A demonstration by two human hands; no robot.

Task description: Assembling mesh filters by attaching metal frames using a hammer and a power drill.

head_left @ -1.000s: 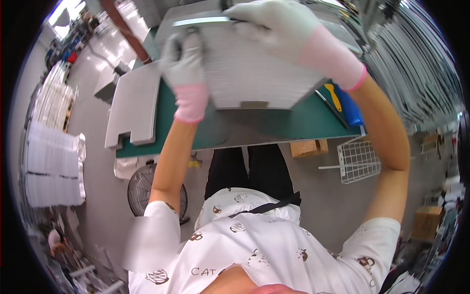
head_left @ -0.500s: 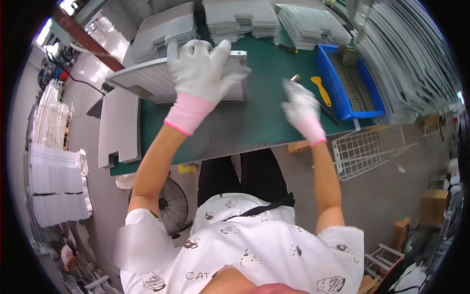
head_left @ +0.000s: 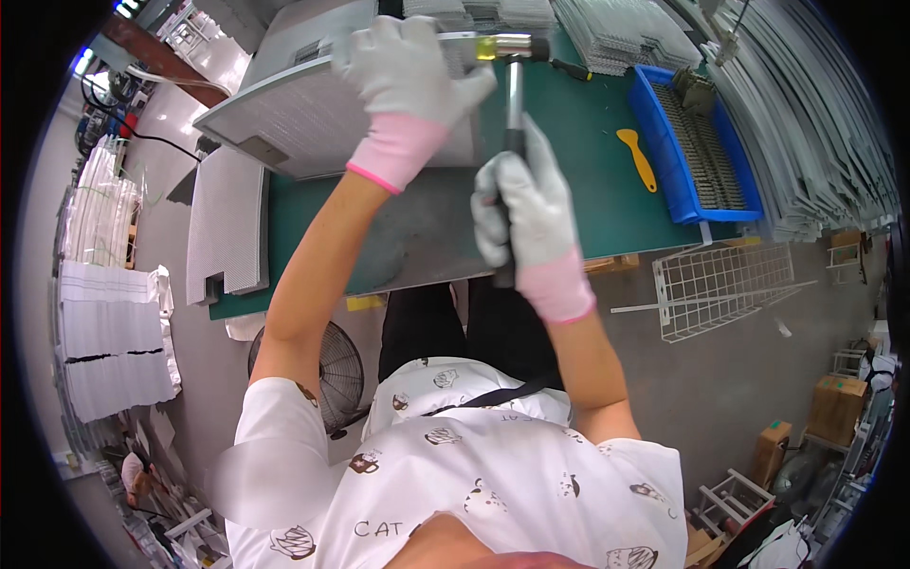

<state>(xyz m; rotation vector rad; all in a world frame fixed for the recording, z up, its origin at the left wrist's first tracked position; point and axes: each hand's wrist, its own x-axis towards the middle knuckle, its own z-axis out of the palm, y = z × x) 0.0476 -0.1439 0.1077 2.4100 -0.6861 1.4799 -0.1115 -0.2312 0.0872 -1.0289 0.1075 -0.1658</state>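
Observation:
My left hand, in a white glove with a pink cuff, grips the top edge of a framed mesh panel. The panel stands on its long edge on the green tabletop, its mesh face toward me. In my right hand, gloved alike, is a hammer with a black grip and a metal shaft. Its yellow-tipped head is at the panel's right top corner, beside my left thumb; whether it touches cannot be told.
A yellow scraper and a screwdriver lie on the green table. At right stands a blue bin holding rows of small metal parts. Stacked mesh panels line the left and back; more sheets lean at right.
My right hand has taken up the hammer from the table beside the scraper and brought it left to the panel's corner. The left hand keeps its hold on the panel, shifting slightly.

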